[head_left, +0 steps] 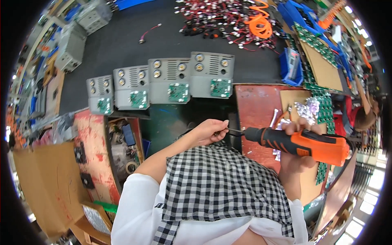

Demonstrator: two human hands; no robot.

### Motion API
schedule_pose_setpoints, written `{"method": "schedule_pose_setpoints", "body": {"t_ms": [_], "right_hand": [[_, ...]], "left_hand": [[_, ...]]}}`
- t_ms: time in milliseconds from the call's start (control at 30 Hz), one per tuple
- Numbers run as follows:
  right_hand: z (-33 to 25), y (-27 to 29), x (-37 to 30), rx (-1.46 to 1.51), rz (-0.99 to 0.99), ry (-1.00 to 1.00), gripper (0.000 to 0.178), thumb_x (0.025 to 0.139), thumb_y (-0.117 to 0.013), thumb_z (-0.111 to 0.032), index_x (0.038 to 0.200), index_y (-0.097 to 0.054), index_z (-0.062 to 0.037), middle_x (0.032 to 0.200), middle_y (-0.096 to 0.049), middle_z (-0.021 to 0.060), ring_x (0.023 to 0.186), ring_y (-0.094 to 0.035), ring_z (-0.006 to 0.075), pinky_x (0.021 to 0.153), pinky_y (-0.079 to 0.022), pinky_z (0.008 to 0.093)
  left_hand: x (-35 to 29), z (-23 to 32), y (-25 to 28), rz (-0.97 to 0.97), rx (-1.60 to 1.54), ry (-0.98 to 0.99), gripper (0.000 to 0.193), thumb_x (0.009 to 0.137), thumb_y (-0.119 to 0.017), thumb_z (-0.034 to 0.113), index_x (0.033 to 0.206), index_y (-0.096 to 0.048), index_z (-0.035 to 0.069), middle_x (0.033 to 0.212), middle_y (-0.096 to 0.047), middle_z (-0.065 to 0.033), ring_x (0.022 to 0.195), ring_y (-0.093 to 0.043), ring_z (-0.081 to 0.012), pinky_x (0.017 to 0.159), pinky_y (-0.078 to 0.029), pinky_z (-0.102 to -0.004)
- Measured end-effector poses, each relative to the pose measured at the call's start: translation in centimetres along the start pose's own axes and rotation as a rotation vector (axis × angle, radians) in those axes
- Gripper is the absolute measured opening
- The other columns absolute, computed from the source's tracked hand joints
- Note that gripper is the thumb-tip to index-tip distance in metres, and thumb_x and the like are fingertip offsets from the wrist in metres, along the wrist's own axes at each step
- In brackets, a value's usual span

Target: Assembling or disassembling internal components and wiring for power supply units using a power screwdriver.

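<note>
Head view: gripping an orange-and-black power screwdriver [320, 148] in the right hand [292, 162] and pinching the tip of its bit [235, 130] with the left hand [209, 131]. Facing four slotted grey panels [163, 87] lined up along the near edge of a black worktop [130, 49], each with a green circuit board [178, 92]. Apparently complete in board placement; cannot tell what fastening remains, with the bit well apart from every panel.

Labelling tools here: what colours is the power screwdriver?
The power screwdriver is orange and black; head view.
</note>
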State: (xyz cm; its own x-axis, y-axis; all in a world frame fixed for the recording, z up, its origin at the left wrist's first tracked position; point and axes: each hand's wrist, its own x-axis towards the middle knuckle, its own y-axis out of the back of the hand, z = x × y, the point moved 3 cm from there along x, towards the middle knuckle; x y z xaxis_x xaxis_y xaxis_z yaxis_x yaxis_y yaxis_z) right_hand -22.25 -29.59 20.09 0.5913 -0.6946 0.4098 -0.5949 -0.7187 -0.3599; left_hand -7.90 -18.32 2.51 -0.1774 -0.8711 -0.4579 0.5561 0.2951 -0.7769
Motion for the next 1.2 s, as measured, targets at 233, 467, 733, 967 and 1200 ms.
{"method": "schedule_pose_setpoints", "body": {"t_ms": [233,467,733,967,1200], "right_hand": [[3.0,0.6,2.4,-0.056,0.024,0.005,0.052,0.061,-0.069,-0.013,0.102,-0.038,-0.0069,0.097,-0.049,0.015,0.078,-0.052,0.023,0.079,-0.04,0.0437],[5.8,1.4,4.6,-0.187,0.136,0.046,0.052,0.059,-0.062,-0.001,0.104,-0.036,-0.0086,0.1,-0.048,0.0134,0.081,-0.051,0.0223,0.082,-0.038,0.0435],[7.7,2.7,6.4,-0.156,0.11,-0.002,0.051,0.059,-0.057,0.003,0.104,-0.037,-0.0098,0.102,-0.047,0.0136,0.083,-0.05,0.0225,0.083,-0.036,0.0438],[8.1,2.4,7.0,-0.167,0.102,-0.002,0.051,0.059,-0.055,0.004,0.105,-0.036,-0.0098,0.101,-0.047,0.0136,0.084,-0.049,0.0223,0.082,-0.037,0.0437],[9.4,1.7,7.1,-0.243,0.056,-0.011,0.048,0.061,-0.057,0.0,0.104,-0.038,-0.0089,0.099,-0.048,0.0125,0.082,-0.049,0.0227,0.079,-0.039,0.0415]], "left_hand": [[3.3,1.7,2.7,0.051,-0.099,-0.046,0.031,0.085,-0.044,0.029,0.084,-0.053,0.0,0.064,-0.051,-0.0049,0.056,-0.048,-0.0112,0.047,-0.037,-0.0191],[7.5,1.2,8.6,0.11,-0.356,-0.179,0.041,0.083,-0.045,0.035,0.1,-0.048,-0.002,0.094,-0.053,-0.0114,0.087,-0.052,-0.02,0.08,-0.042,-0.0319],[10.2,3.2,6.4,0.404,-0.22,-0.493,0.024,0.081,-0.053,0.015,0.102,-0.046,0.008,0.094,-0.053,-0.0034,0.081,-0.053,-0.0136,0.069,-0.046,-0.0291],[9.9,3.5,5.4,0.544,-0.19,-0.526,0.02,0.08,-0.054,0.02,0.095,-0.049,0.008,0.082,-0.056,-0.0034,0.066,-0.054,-0.0115,0.057,-0.046,-0.0243],[9.3,3.3,5.8,0.605,-0.243,-0.54,0.017,0.079,-0.057,0.017,0.091,-0.051,0.006,0.077,-0.057,-0.0031,0.059,-0.054,-0.0105,0.05,-0.045,-0.021]]}}
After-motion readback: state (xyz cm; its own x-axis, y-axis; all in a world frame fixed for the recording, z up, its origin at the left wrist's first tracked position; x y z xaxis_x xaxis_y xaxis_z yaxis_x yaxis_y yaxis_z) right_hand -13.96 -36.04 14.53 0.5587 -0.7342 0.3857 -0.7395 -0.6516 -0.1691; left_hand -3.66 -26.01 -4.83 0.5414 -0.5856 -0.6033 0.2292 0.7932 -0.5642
